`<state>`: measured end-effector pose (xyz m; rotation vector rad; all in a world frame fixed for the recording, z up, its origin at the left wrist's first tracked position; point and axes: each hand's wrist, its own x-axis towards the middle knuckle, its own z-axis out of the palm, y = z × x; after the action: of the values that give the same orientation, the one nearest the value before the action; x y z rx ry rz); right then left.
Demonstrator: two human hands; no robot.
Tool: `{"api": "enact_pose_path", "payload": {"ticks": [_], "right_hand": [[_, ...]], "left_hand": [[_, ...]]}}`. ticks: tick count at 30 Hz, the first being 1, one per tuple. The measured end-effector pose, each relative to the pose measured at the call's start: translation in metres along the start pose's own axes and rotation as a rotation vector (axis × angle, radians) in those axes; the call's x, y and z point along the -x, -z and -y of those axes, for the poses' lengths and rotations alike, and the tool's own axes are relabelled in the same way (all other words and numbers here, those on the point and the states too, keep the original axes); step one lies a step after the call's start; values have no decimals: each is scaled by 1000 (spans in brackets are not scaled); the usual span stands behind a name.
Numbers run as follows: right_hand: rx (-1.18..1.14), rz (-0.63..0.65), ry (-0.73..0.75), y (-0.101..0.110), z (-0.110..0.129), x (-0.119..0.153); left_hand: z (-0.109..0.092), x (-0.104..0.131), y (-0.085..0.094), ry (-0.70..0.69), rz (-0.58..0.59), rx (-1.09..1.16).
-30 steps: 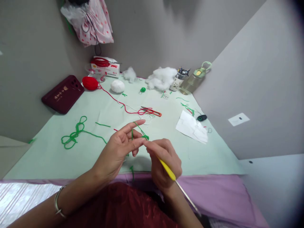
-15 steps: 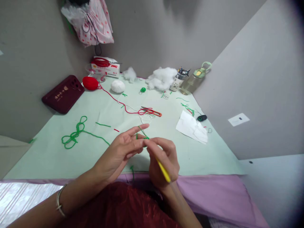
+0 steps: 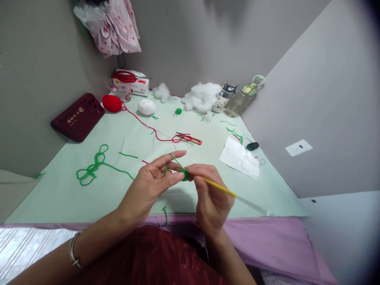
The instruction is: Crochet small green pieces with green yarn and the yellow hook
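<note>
My left hand [image 3: 151,180] pinches a small green crocheted piece [image 3: 185,174] between thumb and fingers. Green yarn [image 3: 177,160] runs from the piece over the raised index finger. In my right hand [image 3: 212,194] is a crochet hook [image 3: 219,187] with a yellow handle, its shaft pointing left at the green piece; the tip is hidden at the work. Loose loops of green yarn [image 3: 95,166] lie on the table to the left, with a strand leading toward my left hand.
Orange snips [image 3: 192,139], a red yarn ball [image 3: 112,103] and a white ball [image 3: 146,107] lie beyond my hands. A dark red phone [image 3: 78,118] stands left. White paper [image 3: 237,156], stuffing [image 3: 202,97] and a bottle [image 3: 242,99] are right and back.
My right hand has turned and shifted right, swinging the hook's handle from steeply downward to nearly sideways. More of the green piece now shows between my hands.
</note>
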<state>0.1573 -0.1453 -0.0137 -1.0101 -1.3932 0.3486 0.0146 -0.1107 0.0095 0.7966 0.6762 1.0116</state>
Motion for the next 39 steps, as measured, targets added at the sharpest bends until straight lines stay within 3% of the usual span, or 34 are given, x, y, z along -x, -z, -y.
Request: {"api": "enact_pose_path", "payload": {"ticks": [2,4,6,9,13,21,26,31,34,36,39], "right_hand": [[152,14,153,1,-3,4],[202,26,205,3,-4,3],[98,-7,89,6,-3,-2],[-193,-55,-136,7,1,-11],[-246,18,-194,4,3,-14],[-487,4,-362,9,-5,-11],[-289,18,-232,13,3,-9],[138,121,200,10,2,1],[395,68,413,5,-5,8],[423,9,416,4,-7,9],[149,-3,156,6,-5,3]], "left_hand": [[0,-1,0,79,-7,50],[-1,-3,2,182,19,118],[-3,-5,5,219,41,173],[-4,-5,8,165,39,180],[-1,-3,6,93,68,79],[-4,-1,8,88,6,-69],[-2,0,11,10,8,-136],[0,3,6,-124,-67,-264],[2,3,4,-77,-53,-176],[2,1,5,74,1,-26],[0,-3,8,221,51,139]]}}
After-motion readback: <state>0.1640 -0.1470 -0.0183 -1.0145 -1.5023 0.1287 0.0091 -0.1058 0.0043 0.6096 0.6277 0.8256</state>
